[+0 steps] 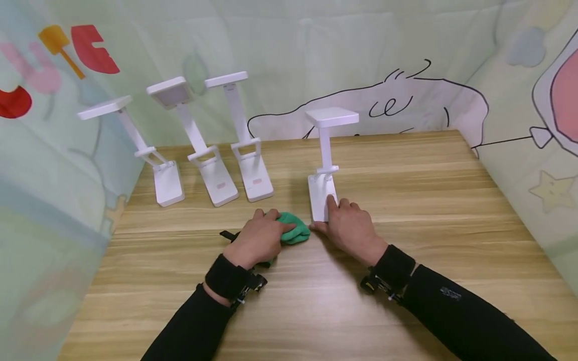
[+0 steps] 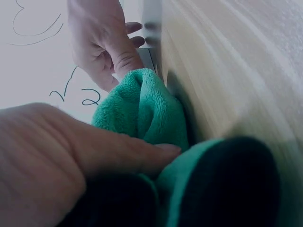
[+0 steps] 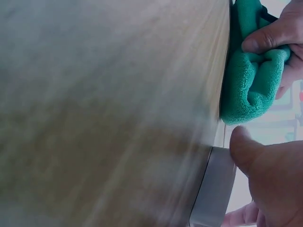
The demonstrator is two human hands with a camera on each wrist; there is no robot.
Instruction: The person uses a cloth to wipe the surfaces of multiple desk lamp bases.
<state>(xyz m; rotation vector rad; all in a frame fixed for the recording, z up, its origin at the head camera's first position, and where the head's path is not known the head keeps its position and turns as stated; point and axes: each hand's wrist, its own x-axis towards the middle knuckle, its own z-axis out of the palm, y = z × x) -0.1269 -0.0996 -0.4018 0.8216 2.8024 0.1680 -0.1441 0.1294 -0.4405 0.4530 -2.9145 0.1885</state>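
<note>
My left hand [image 1: 259,238] grips a bunched green towel [image 1: 296,231] on the table, thumb pressed into its folds. Soft, looped pile shows on the towel [image 2: 137,106] in the left wrist view, with dark, blurred parts near that camera. To the right, a white desk lamp [image 1: 321,195] stands unfolded with its head level. My right hand [image 1: 354,228] holds the lamp's base at its near end, thumb at the front edge and fingers along the right side. The right wrist view shows the thumb against the base's end [image 3: 215,184], close to the towel.
Three more white desk lamps, a left one [image 1: 168,185], a middle one [image 1: 219,183] and a right one [image 1: 256,175], stand unfolded at the back left. A black strip [image 1: 229,235] sticks out left of my left hand. Printed cloth [image 1: 289,60] hangs behind the wooden table [image 1: 429,190].
</note>
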